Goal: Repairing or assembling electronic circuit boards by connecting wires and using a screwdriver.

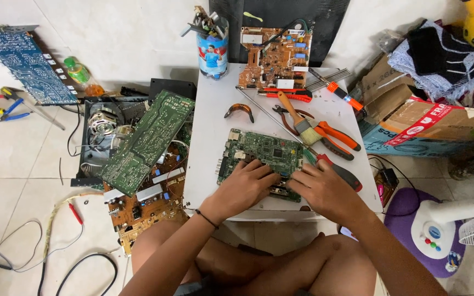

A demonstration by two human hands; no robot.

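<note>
From the head camera, a small white table (209, 137) stands between the seated person's knees. A green circuit board (259, 151) lies flat near its front edge. The left hand (242, 186) rests on the board's near left part, fingers curled down onto it. The right hand (325, 189) presses on the board's right end, fingers bent against it; whether either hand actually pinches anything cannot be told. Just beyond the right hand lie a paintbrush (297, 118) and orange-handled pliers (333, 137). Farther back, a brown circuit board (275, 57) leans at the wall beside a tool-filled can (213, 49). A larger green board (146, 142) lies tilted over parts on the floor to the left.
</note>
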